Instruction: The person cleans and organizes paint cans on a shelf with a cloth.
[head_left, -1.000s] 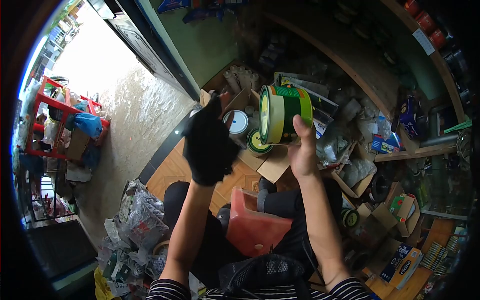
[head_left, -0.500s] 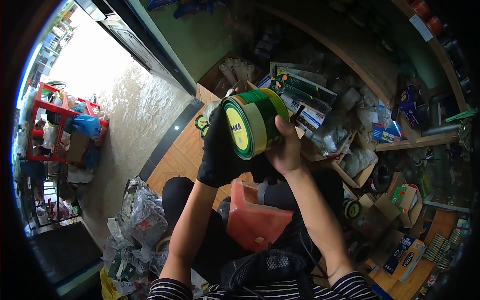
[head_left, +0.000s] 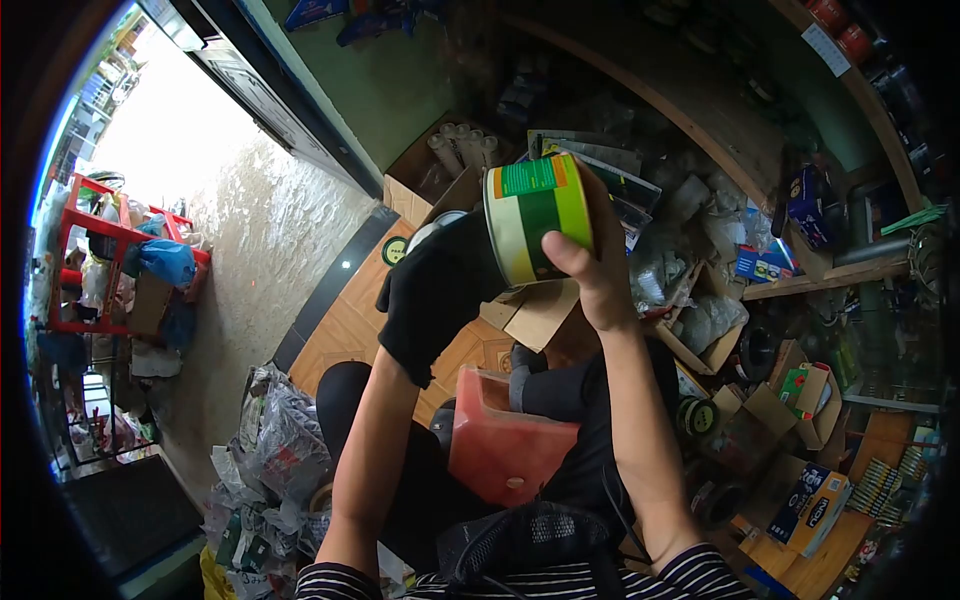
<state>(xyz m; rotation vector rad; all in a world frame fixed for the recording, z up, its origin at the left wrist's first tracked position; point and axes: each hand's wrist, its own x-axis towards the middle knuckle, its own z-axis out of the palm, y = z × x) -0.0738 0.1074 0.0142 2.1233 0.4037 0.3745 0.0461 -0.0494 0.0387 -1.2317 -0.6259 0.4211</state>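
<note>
A green, yellow and cream can [head_left: 530,220] is held up on its side above the floor in front of me. My right hand [head_left: 590,260] is bare and wraps round the can's right part, its thumb on the label. My left hand [head_left: 440,285] wears a black glove and lies against the can's left end; the glove's fingers are largely hidden, so its grip is unclear. Just behind the glove shows part of a round, pale-topped can [head_left: 436,226]. A small round green can [head_left: 395,250] stands on the tiled floor beyond the glove.
A red plastic stool [head_left: 510,450] is between my legs. Plastic bags [head_left: 280,440] lie at the left, near a red rack [head_left: 120,240]. An open carton with white tubes [head_left: 430,185] stands ahead. Boxes [head_left: 810,510] and wooden shelving [head_left: 850,275] are at the right.
The can has turned so its printed end faces away from view and its side label shows. My right hand has moved up and right, and the gloved hand has shifted toward the left end.
</note>
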